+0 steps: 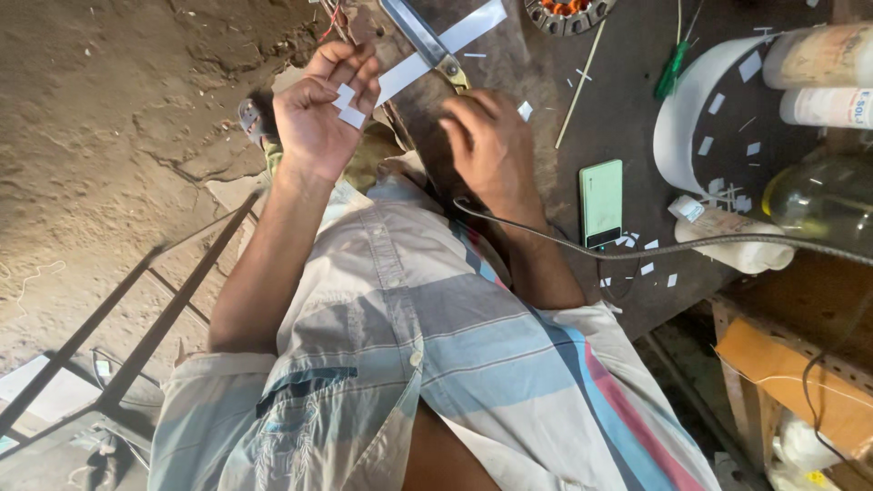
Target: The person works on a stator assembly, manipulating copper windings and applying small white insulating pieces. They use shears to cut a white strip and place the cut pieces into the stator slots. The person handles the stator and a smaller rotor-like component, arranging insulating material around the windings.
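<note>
shirt: short-sleeved, button-front, in broad horizontal stripes of pale grey, cream, light blue and pink
placket: a row of small pale buttons runs down the middle of the chest
pocket: chest pocket with a dark blue band along its top edge and a faint stitched motif below it
sleeves: they end at the upper arms, with folded cuffs
left hand: bare, no ring or watch visible
right hand: bare, wrist uncovered

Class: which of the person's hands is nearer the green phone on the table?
Right. The right hand lies just left of the green phone; the left hand, holding white paper pieces, is farther away.
</note>
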Motion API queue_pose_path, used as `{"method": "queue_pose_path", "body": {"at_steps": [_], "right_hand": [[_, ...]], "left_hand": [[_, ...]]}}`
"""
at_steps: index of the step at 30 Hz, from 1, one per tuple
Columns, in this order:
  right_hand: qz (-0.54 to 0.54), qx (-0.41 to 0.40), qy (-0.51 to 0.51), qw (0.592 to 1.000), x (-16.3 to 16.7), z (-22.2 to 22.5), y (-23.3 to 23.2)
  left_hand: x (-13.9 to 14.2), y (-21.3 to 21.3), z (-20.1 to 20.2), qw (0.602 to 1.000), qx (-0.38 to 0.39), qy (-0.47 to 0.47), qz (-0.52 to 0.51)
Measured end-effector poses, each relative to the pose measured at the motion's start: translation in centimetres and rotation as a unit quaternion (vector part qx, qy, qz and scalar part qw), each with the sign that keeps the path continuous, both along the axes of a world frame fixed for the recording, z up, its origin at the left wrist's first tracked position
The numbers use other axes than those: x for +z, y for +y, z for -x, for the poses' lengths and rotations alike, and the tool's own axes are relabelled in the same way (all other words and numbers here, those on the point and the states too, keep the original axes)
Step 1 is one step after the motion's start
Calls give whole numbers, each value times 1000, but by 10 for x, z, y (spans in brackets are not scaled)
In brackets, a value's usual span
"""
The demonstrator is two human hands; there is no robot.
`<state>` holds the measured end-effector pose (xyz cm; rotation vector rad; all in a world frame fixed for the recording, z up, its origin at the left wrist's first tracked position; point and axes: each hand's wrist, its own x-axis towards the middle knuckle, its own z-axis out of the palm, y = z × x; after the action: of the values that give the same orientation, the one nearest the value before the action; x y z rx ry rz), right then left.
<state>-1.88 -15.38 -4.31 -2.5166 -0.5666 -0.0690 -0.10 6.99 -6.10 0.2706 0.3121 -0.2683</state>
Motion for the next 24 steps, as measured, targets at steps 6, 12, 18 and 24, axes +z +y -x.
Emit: {"method": "queue_pose_path", "body": {"at_steps": [6, 12, 18, 24], "right_hand": [[-83, 176, -27, 981, -6, -9, 46], [-138, 144, 17, 980, -17, -4, 51], [-261, -12, 179, 948, -21, 1, 59], [-354, 10, 304, 884, -24, -5, 58]], "left_hand": [[6, -14, -2, 998, -22, -48, -46], [-2, -11, 15, 999, -45, 6, -21], [-14, -8, 24, 984, -48, -27, -168], [-12, -2, 34, 904, -119, -81, -402]]}}
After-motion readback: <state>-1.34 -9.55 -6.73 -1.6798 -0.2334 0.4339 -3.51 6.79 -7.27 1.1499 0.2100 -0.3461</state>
